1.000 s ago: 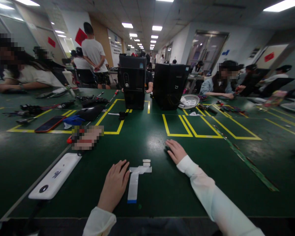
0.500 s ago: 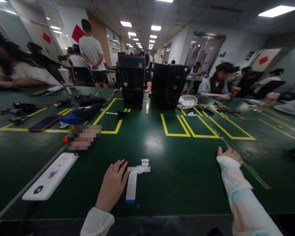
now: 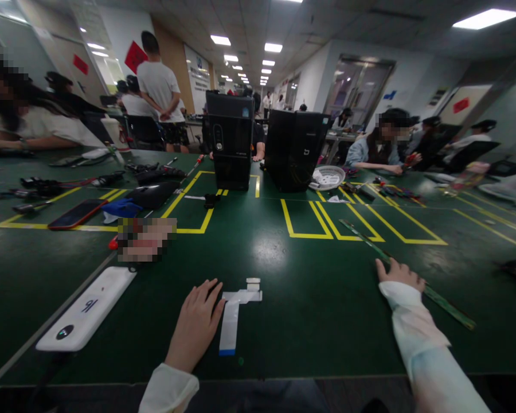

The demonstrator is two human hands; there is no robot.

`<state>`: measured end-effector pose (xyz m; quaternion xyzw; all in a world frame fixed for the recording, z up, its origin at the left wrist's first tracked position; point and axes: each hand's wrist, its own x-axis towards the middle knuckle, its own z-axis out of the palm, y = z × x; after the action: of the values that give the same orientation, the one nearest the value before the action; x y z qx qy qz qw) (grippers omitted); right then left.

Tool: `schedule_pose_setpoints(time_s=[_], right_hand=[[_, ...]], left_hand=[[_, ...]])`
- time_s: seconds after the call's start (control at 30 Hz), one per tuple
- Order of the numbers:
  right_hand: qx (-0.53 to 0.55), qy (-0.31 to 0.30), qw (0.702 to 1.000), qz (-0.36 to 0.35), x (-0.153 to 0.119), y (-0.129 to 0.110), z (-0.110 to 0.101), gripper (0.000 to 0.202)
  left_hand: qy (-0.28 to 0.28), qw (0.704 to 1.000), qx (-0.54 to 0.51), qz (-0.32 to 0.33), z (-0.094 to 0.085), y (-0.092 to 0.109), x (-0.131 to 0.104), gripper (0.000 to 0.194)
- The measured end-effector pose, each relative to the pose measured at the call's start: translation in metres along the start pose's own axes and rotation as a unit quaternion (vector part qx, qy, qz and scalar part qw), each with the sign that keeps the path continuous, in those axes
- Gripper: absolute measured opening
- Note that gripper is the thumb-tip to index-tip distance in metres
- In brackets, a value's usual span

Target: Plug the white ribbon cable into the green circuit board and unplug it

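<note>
My left hand (image 3: 196, 321) lies palm down on the green table with its fingers stretched out. Its fingertips are right beside a white flat ribbon cable (image 3: 229, 324), which has a blue end and pale connectors at the top. Over on the right, my right hand (image 3: 399, 273) is laid across the middle of a long, thin green circuit board strip (image 3: 449, 306). Its fingers are bent over the strip, partly hiding it. The strip slants from the yellow tape outlines down to the right, both ends showing.
To the left is a white power strip (image 3: 95, 307) with a cord, near a phone (image 3: 78, 214) and a blue cloth (image 3: 126, 209). Two black computer cases (image 3: 231, 143) stand at the back, beside a white basket (image 3: 328, 178). Other people sit around the table.
The strip's far end has swung left, while its near end stays almost in place. My right hand has shifted slightly with it. My left hand and the ribbon cable have hardly moved.
</note>
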<state>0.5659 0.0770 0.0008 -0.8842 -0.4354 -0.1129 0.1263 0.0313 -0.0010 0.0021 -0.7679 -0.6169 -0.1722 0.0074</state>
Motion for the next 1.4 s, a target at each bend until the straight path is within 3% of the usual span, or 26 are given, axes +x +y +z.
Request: schedule_pose_setpoints(time_s=[0.23,0.37,0.43,0.5,0.6,0.73,0.97,1.2,1.4], right_hand=[[-0.039,-0.03,0.998,-0.05,-0.019,0.013,-0.005,0.062],[0.01,-0.014,0.996,-0.092,-0.029,0.026,-0.012,0.057],[0.04,0.029,0.996,-0.071,-0.035,0.034,-0.016,0.057],[0.043,0.063,0.997,-0.006,-0.042,0.04,-0.02,0.059],[0.021,0.076,0.994,0.076,-0.056,0.043,-0.024,0.063],[-0.023,0.111,0.99,0.085,-0.07,0.04,-0.025,0.064],[-0.058,0.048,0.992,0.103,-0.067,0.042,-0.022,0.073],[-0.014,0.009,0.999,0.044,-0.041,0.058,-0.01,0.069],[-0.032,-0.039,0.993,-0.105,-0.011,0.069,0.005,0.059]], left_hand=[[0.014,1.0,0.004,0.011,-0.001,0.001,0.0,0.046],[0.007,1.0,0.005,0.008,-0.001,0.001,0.0,0.047],[0.004,1.0,0.003,0.004,-0.001,0.001,0.0,0.047],[0.0,1.0,0.001,0.004,-0.001,0.001,0.0,0.047],[0.0,1.0,-0.002,0.006,-0.002,0.001,0.0,0.049],[0.002,1.0,-0.007,0.0,0.0,0.0,0.0,0.049],[0.009,1.0,0.002,0.011,-0.001,0.0,0.001,0.047],[0.019,1.0,-0.004,0.011,-0.001,0.001,0.001,0.047],[0.01,1.0,0.0,0.006,0.0,0.0,0.001,0.048]])
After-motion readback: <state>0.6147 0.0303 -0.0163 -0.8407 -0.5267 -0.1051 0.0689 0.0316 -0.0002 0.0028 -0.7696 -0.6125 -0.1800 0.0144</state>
